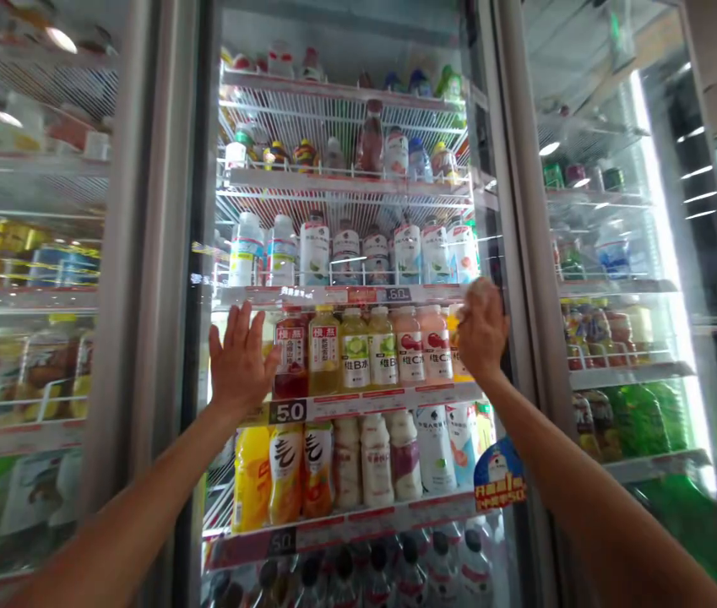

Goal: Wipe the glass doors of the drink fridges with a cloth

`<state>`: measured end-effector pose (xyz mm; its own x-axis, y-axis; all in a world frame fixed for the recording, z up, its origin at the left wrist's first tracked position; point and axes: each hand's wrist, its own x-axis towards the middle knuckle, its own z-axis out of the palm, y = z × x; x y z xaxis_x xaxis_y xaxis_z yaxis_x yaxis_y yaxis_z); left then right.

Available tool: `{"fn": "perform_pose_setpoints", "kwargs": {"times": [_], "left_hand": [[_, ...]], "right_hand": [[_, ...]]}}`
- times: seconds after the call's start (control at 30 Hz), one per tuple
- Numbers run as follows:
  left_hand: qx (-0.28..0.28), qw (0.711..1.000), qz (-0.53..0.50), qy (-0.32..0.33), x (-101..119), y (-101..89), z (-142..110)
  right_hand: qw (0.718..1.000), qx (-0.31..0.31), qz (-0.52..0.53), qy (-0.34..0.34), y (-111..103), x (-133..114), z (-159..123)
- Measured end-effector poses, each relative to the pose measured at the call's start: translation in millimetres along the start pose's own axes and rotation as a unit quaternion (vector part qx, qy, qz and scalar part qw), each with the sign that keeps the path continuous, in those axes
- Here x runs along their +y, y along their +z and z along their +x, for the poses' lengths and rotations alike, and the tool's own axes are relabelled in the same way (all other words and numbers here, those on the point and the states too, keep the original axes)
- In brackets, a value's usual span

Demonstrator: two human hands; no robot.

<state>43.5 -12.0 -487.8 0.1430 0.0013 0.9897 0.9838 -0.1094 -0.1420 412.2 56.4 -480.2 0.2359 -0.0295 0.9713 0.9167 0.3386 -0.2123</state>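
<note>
My left hand (239, 359) is raised at the left side of a glass cooler door (333, 34), palm forward, fingers stretched and spread, holding nothing. It is in front of the shelf with a red bottle (291, 359) and a yellow bottle (324, 350); whether it touches the glass I cannot tell. My right hand (483, 329) is up at the door's right side, near the metal frame (513, 253). Its fingers are smeared by motion, so their pose and anything in them are unclear. Pink-labelled bottles (435, 342) stand just left of it, behind the glass.
More shelves of drinks fill the cooler, with white bottles (376, 460) below and a price strip (333, 407) between. A blue and red sticker (498, 477) is at the lower right. Neighbouring coolers stand left and right, the right one holding green bottles (640, 418).
</note>
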Motion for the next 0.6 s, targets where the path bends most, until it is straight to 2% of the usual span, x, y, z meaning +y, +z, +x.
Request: {"fn": "perform_pose_setpoints", "kwargs": {"times": [0.03,0.07,0.1,0.17,0.23,0.27,0.3,0.33,0.4,0.43,0.47,0.5,0.53,0.6], "left_hand": [[0.001,1.000,0.002,-0.007,-3.7,-1.4,3.7],[0.001,1.000,0.002,-0.015,-6.7,-2.2,7.1],[0.000,1.000,-0.001,-0.023,-8.8,-2.3,9.9],[0.000,0.999,-0.008,-0.032,-10.4,-1.2,13.6],[0.000,0.999,-0.010,-0.033,-11.0,-0.5,15.4],[0.000,0.999,-0.009,-0.032,-12.1,-0.9,16.1],[0.000,0.999,-0.006,-0.034,-14.1,-2.1,17.1],[-0.001,0.999,-0.003,-0.039,-17.3,-3.9,18.4],[-0.003,0.998,0.004,-0.057,-26.2,-8.4,21.9],[-0.004,0.998,0.009,-0.065,-31.3,-10.6,23.9],[-0.006,0.997,0.015,-0.071,-36.1,-12.4,25.8],[-0.008,0.997,0.019,-0.072,-40.3,-13.9,27.6],[-0.012,0.997,0.024,-0.070,-43.7,-14.9,29.0],[-0.019,0.997,0.031,-0.063,-48.1,-16.5,30.7]], "right_hand": [[0.997,0.031,-0.006,0.075,1.1,2.4,12.7],[0.993,0.043,-0.006,0.106,2.5,-1.6,20.2],[0.995,0.037,-0.001,0.090,4.0,-11.5,21.6],[0.999,-0.017,0.020,-0.043,6.9,-41.3,9.1],[0.971,-0.085,0.039,-0.221,8.2,-66.2,-8.6],[0.954,-0.106,0.042,-0.276,7.9,-71.5,-12.6],[0.949,-0.116,0.040,-0.291,7.0,-71.3,-11.2],[0.958,-0.110,0.033,-0.261,6.1,-66.9,-4.1],[0.994,-0.058,0.017,-0.091,5.9,-55.3,21.3],[0.999,-0.030,0.014,-0.001,7.2,-53.6,34.5],[0.998,-0.014,0.015,0.058,9.3,-57.4,44.7],[0.997,-0.011,0.021,0.076,12.1,-67.4,49.7],[0.998,-0.018,0.029,0.054,15.0,-83.1,49.0],[0.994,-0.058,0.049,-0.084,20.2,-123.2,33.7]]}}
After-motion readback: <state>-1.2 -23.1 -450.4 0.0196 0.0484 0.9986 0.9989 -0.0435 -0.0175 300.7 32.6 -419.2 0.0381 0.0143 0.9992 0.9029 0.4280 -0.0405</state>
